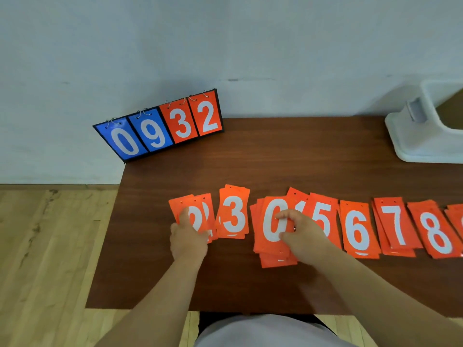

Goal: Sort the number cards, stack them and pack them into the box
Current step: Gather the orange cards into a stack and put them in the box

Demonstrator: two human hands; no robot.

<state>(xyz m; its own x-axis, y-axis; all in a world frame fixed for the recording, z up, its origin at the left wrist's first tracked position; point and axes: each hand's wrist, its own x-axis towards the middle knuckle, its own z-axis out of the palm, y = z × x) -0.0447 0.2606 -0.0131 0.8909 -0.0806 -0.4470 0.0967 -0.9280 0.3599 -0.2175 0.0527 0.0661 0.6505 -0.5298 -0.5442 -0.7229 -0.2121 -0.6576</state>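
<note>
Sorting is mostly complete. The orange number cards lie on the table (275, 159) in a row of piles: 2 pile (200, 212), 3 pile (234, 214), 0 pile (270, 221), 5 pile (327, 211), 6 pile (358, 229), 7 pile (395, 224), 8 pile (436, 231). The 0 pile sits out of sequence. The left hand (189, 237) grips the 2 pile, thumb on top. The right hand (304, 236) curls its fingers (285, 215) onto the 0 pile, apparently pinching its top card. Remaining: merge the piles and pack them into the white box (413, 139), well apart at the table's far right.
</note>
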